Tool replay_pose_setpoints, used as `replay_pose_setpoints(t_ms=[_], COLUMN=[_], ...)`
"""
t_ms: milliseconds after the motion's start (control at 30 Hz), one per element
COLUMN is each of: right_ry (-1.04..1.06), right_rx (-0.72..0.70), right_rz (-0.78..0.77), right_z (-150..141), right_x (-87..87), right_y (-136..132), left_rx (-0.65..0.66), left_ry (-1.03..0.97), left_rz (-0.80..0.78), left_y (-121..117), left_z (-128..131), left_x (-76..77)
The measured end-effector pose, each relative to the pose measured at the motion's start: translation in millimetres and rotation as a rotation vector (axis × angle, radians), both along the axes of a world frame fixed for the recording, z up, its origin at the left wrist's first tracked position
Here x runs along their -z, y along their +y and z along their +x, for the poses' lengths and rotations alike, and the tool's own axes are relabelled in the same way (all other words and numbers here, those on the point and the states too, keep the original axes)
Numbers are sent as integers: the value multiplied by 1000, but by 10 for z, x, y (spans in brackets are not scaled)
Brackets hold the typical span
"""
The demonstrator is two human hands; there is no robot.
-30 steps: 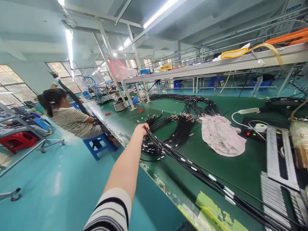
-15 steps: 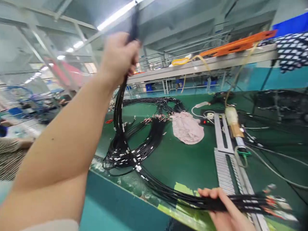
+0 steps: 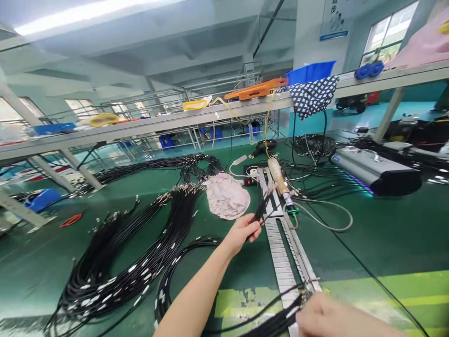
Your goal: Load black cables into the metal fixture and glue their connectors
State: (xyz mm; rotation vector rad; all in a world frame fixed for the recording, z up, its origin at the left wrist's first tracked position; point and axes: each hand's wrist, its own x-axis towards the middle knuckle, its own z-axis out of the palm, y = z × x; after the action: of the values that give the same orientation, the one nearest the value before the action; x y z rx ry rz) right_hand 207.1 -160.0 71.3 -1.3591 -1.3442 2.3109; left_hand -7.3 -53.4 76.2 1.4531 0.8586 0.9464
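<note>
Black cables (image 3: 278,322) held; left grip (image 3: 247,229), right grip (image 3: 321,316).

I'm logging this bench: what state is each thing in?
Left hand: closed round black cables
Right hand: blurred, grip unclear
Large cable bundle: curved, lying loose
Pink cloth: crumpled
Checked cloth: draped over shelf edge
Silver unit: violet-blue light lit
Black box: red light lit

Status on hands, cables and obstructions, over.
Left hand gripping black cables. Right hand, blurred, closed on cable ends. Slotted rail beneath, pink cloth beside; neither seems to block.
</note>
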Motion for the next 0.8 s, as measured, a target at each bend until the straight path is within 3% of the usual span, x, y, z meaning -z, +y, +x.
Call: replay_pose_setpoints(t_ms=[33, 100, 167, 233, 333, 533, 800], right_ry=[32, 126, 278, 454, 524, 512, 486], right_rx=[25, 255, 451, 498, 581, 561, 583], right_rz=[126, 435, 603, 626, 638, 625, 594], right_z=[2, -65, -203, -366, -551, -593, -555], right_x=[-86, -244, -346, -379, -356, -334, -305], right_y=[105, 354, 617, 851, 1080, 1158, 1140], left_rx=[15, 43, 71, 97, 61, 103, -182], left_ry=[-13, -32, -37, -11, 23, -178, -115], left_rz=[-15, -39, -59, -80, -86, -166, -143], left_y=[-32, -99, -157, -196, -213, -208, -191], left_z=[-4, -16, -23, -12, 19, -68, -39], left_x=[7, -12, -49, -76, -70, -18, -82])
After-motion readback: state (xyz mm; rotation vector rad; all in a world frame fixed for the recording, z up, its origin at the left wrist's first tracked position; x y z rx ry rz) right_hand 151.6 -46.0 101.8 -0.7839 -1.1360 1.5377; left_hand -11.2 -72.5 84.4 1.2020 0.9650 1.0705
